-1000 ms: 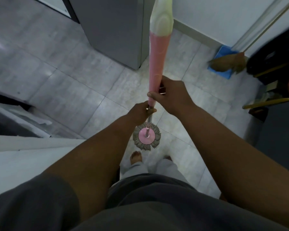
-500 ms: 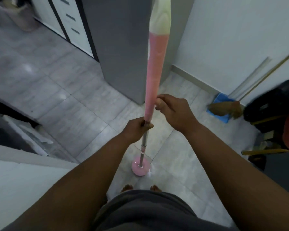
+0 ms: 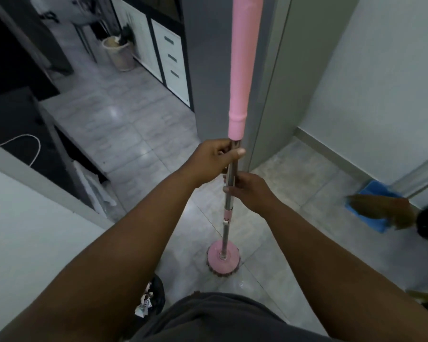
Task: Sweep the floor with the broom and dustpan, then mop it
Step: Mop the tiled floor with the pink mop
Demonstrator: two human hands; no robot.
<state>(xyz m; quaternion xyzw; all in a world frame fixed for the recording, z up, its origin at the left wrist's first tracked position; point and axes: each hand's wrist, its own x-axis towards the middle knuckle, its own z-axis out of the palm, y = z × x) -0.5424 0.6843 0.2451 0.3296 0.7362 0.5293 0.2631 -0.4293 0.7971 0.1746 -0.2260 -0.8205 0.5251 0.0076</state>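
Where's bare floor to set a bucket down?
Open grey tiles left of the tall grey cabinet, and between the round pink mop head and blue dustpan. Crowded at the right edge around the dustpan and brown broom.

No text, label, brand or number can be read anywhere (the far cabinet area is blurred).

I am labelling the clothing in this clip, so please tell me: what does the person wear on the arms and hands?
Nothing shows on them. The left hand and the right hand are bare: no gloves, rings or watch in view. Both forearms are bare too, no sleeve in the picture. A dark grey garment shows at the bottom edge.
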